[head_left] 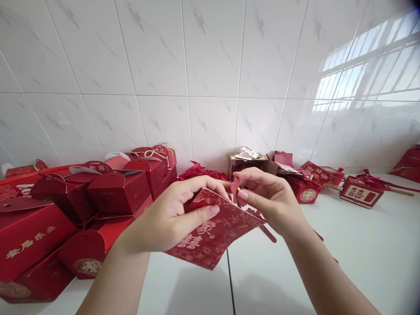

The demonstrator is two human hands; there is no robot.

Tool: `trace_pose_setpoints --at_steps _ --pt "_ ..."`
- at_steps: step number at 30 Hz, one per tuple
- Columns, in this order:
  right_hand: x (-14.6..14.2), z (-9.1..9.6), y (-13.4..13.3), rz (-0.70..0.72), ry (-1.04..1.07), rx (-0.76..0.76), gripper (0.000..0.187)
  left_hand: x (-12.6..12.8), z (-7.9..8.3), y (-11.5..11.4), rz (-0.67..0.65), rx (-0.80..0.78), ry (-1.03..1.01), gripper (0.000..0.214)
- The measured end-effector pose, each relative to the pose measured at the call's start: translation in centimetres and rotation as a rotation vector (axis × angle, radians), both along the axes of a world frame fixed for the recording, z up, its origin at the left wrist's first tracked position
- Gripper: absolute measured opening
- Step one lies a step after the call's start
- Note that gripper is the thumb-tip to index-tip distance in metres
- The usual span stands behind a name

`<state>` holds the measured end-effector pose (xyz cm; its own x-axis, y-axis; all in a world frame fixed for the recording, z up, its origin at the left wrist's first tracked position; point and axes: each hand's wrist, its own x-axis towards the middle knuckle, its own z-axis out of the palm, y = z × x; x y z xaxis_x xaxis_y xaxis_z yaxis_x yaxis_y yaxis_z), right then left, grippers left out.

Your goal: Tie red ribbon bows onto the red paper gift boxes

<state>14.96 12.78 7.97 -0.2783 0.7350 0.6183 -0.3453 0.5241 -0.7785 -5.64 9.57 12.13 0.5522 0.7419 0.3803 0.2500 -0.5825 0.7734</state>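
Observation:
A red paper gift box with a pink floral pattern and pale characters is held tilted above the table, in front of me. My left hand is closed on its left side, thumb lying across the printed face. At the box's upper edge, my right hand pinches a small red strap with a gold-coloured stud between thumb and fingers. The strap's lower end is hidden by the box edge and fingers. Behind the box, another red strip shows on or just above the table.
Stacked red gift boxes and a red plastic basket stand on the left. Red ribbon and an open cardboard box lie along the tiled wall. Several finished-looking boxes sit at the right. A dark seam crosses the white table.

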Motion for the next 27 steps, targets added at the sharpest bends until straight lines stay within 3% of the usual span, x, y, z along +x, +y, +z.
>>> trace_pose_setpoints --at_steps 4,8,11,15,27 --pt "0.48 0.41 -0.14 0.049 -0.037 0.063 0.015 -0.11 0.05 -0.06 -0.017 0.017 0.028 0.009" --pt "0.66 0.53 -0.19 -0.003 -0.043 0.058 0.009 -0.5 0.29 -0.13 -0.009 0.056 0.023 0.01" --pt "0.75 0.44 -0.05 -0.109 -0.056 0.104 0.012 -0.8 0.49 -0.31 -0.024 0.054 0.005 0.012" --pt "0.83 0.34 0.2 -0.226 -0.089 0.297 0.012 -0.77 0.52 -0.54 -0.027 0.049 0.001 0.013" --pt "1.07 0.1 0.05 -0.248 -0.248 0.443 0.02 -0.55 0.21 -0.29 0.0 0.079 0.052 0.015"
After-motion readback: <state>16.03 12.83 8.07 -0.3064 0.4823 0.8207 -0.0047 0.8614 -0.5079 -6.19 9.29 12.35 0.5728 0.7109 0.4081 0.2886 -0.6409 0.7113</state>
